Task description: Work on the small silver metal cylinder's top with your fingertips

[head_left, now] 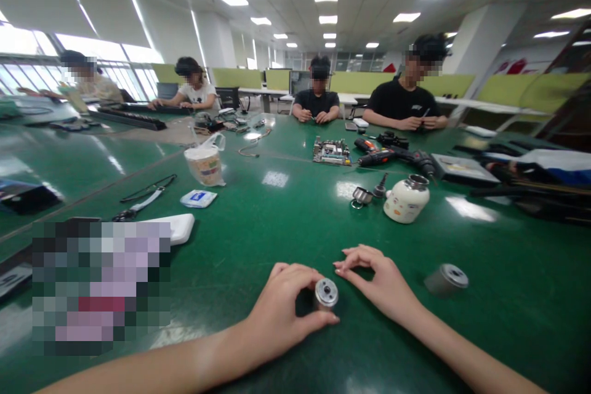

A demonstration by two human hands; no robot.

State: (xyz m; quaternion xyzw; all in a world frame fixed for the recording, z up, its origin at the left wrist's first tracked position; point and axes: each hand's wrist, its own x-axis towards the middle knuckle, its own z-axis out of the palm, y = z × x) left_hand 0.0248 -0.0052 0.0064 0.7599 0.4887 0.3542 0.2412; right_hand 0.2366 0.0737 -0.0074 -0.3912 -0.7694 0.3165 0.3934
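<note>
My left hand (286,305) is wrapped round a small electric motor (327,293), a silvery metal can with a dark hub and small holes in its round top. The fingers are on its far side and the thumb on its near side. Just right of it, my right hand (376,280) hovers with thumb and fingertips pinched together. Whatever may be between those tips is too small to make out. A second motor (447,280) of the same look stands on the green table (258,221), to the right of my right hand.
A cream bottle (407,200), its metal lid (361,196), a circuit board (331,151) and a power drill (388,156) lie ahead. On the left are a bagged cup (204,163), a tissue pack (198,198) and a white box-like object (178,228). Several people work across the table.
</note>
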